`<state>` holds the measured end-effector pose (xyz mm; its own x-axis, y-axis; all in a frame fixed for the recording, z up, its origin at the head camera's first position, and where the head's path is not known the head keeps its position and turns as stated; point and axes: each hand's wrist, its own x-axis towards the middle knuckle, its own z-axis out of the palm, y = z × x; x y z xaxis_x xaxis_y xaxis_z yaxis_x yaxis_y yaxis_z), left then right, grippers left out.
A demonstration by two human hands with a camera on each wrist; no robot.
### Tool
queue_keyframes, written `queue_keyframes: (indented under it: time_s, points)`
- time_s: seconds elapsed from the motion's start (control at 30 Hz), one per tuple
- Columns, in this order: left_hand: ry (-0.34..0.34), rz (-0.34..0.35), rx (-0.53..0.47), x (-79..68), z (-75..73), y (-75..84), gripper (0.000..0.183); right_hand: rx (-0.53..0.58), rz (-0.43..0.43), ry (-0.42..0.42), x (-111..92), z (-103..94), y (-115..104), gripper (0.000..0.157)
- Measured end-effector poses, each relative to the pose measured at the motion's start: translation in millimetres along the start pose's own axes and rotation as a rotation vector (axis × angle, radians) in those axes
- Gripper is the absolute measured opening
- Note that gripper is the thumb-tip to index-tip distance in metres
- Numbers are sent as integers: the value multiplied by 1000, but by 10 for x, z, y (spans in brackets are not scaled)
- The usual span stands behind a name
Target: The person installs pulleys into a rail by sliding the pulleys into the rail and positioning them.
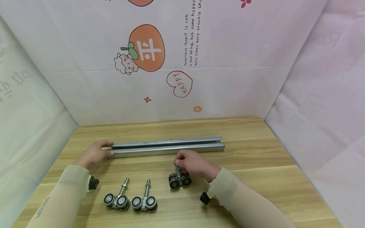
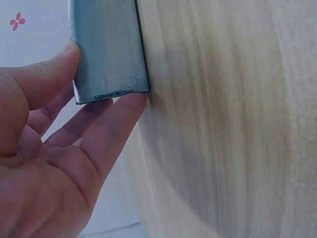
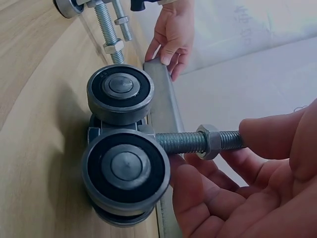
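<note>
The left arm (image 1: 61, 193) and the right arm (image 1: 245, 202) both stretch forward, slanting inward. The left hand (image 1: 95, 155) makes a pinching grip, its thumb opposite to the lightly bent fingers. The right hand (image 1: 195, 163) also pinches, with the thumb extended and the fingers curled under it.

From behind the person's shoulder, with the surface (image 1: 251, 177) as a dial, the rail (image 1: 168, 151) runs from ten o'clock to two, before the back cloth (image 1: 228, 79) at twelve; the left fingers (image 1: 106, 143) touch its ten-o'clock end; a roller (image 1: 180, 182) is near the middle, the right fingers (image 1: 182, 154) on its stem; a second roller (image 1: 115, 202) rests towards eight, a third roller (image 1: 144, 204) just beside it, towards seven.
</note>
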<state>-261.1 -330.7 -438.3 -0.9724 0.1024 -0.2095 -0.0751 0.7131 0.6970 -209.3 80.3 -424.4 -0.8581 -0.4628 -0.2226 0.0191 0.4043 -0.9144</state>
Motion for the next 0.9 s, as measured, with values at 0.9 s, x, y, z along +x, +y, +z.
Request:
queue_keyframes:
  time_s: [0.9]
  points:
    - [4,3,17,1,6,-15,53,-219,-175,-146,-151,-144,165,24]
